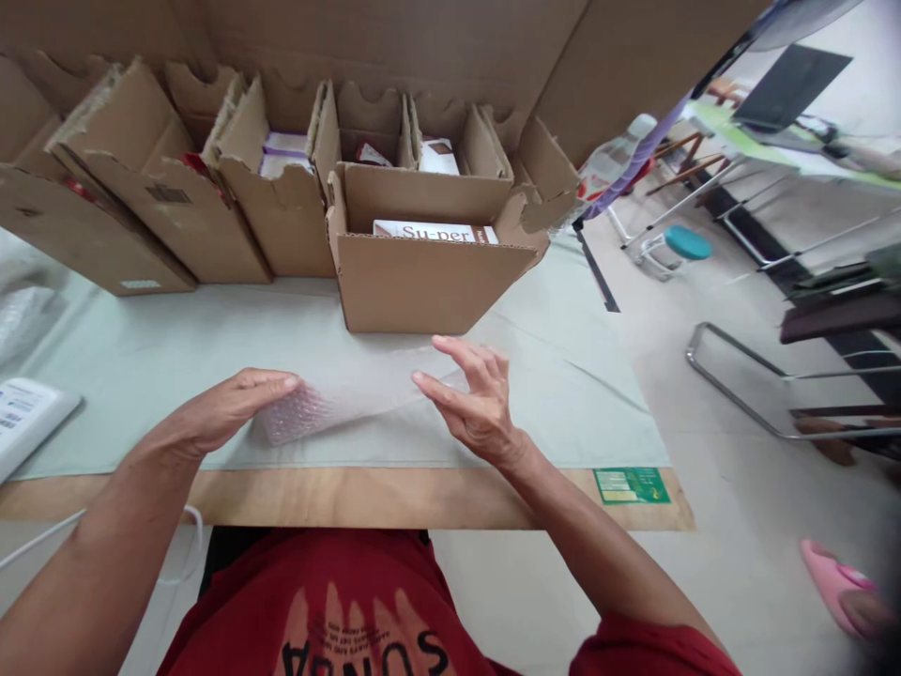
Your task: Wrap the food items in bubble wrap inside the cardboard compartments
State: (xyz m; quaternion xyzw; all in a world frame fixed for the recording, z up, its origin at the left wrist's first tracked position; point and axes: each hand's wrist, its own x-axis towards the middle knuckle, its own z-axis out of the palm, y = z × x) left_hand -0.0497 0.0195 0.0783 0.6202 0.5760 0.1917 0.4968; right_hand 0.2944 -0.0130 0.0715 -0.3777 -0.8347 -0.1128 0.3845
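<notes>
A clear bubble wrap bag (302,413) lies stretched sideways above the table's cloth, its bubbles plainest at the left end. My left hand (236,399) is closed on that end, thumb on top. At the other end is my right hand (475,399), its thumb and fingers spread apart beside the thin, see-through edge of the bag. Whether the right fingers touch the film is hard to make out. Just beyond the hands stands an open cardboard box (422,286) with a white "Su-per" carton (433,232) inside.
Several cardboard bins (274,225) stand in a row behind, some holding small boxes. At the left are a white device with a label (32,422) and more plastic wrap (24,310). A plastic bottle (612,160) is at the back right; a teal stool (686,242) stands beyond.
</notes>
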